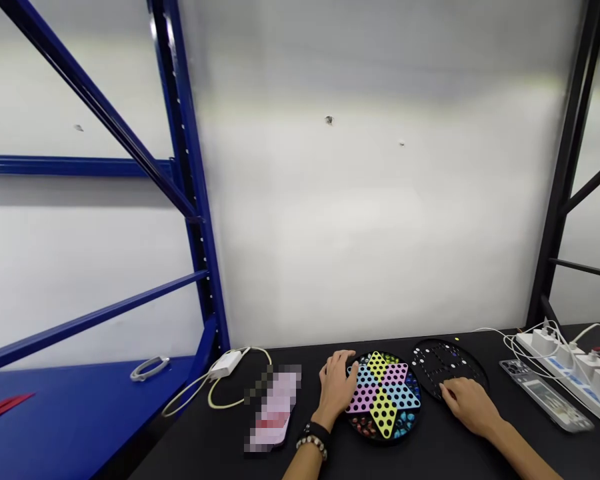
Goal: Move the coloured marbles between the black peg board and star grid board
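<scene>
A round Chinese checkers board [383,393] with a yellow, pink and blue star lies on the black table. Several coloured pieces [406,420] sit in the pockets around the star. My left hand [336,383] rests at the board's left edge, fingers stretched out and thumb over the rim. To the right lies a thin black round board [430,373] with fine lines and several small white pieces on it. My right hand [470,405] is closed over its front edge, fingers curled; whatever they hold, if anything, is hidden.
Left of the boards lies a phone [280,400], partly blurred out, beside a white adapter [227,364] with cables. Rightward are a clear-backed device [545,395] and a power strip [575,367] with plugs. Blue shelving [200,220] stands left; a white wall [370,233] closes the back.
</scene>
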